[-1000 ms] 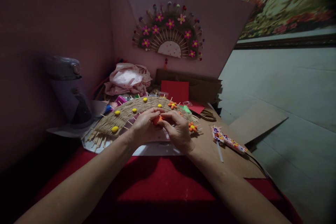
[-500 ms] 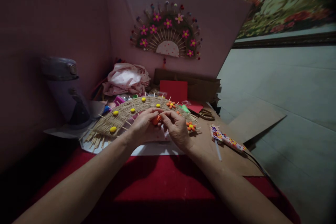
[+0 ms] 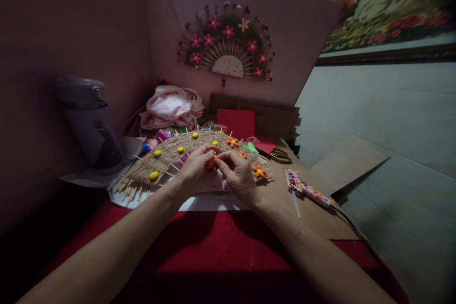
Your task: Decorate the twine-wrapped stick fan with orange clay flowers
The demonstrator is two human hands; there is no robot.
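While both hands meet over the fan's middle, an orange lump [image 3: 210, 163] sits pinched between their fingertips.

Left hand [image 3: 194, 169]: thumb and fingertips closed on the lump, knuckles bent; right hand [image 3: 239, 178]: thumb and forefinger pinching its right edge, lower fingers partly hidden. Fingertip hold presumably lets a small, seemingly soft piece be shaped; raised position probably spares the work below. The fan [image 3: 206, 138] lies beyond and beneath: coarse twine in curved rows over thin wooden sticks [image 3: 130, 193], fanned for an arched outline. Smooth yellow discs [image 3: 154, 175] are spaced along the band, likely as flower centres; orange-petalled flowers [image 3: 259, 171] sit at right. Glue gun [image 3: 302, 186], flower-patterned, rests right on flat brown cardboard [image 3: 313, 225], apparently for easy reach.
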